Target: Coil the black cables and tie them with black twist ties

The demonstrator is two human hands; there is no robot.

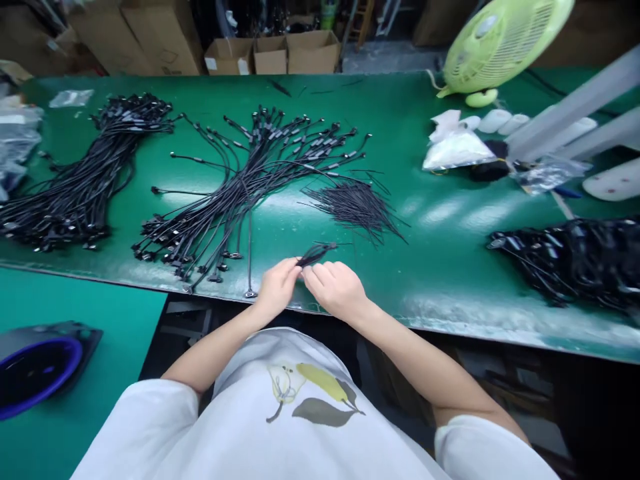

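Observation:
Close to the table's front edge, my left hand (276, 285) and my right hand (336, 287) meet with fingers pinched on a small coiled black cable (316, 253). Its loops stick up beyond my fingertips; the part between the fingers is hidden. Just beyond lies a loose pile of thin black ties (353, 205). To the left spreads a large bunch of black cables (245, 183) with plugs at both ends, one cable hanging toward the front edge.
Another cable bundle (100, 163) lies at the far left of the green table (425, 267). At right are bagged black cables (575, 260), a white bag (456, 148) and a green fan (500, 43). Cardboard boxes (313, 52) stand behind; a purple-rimmed object (75, 363) sits front left.

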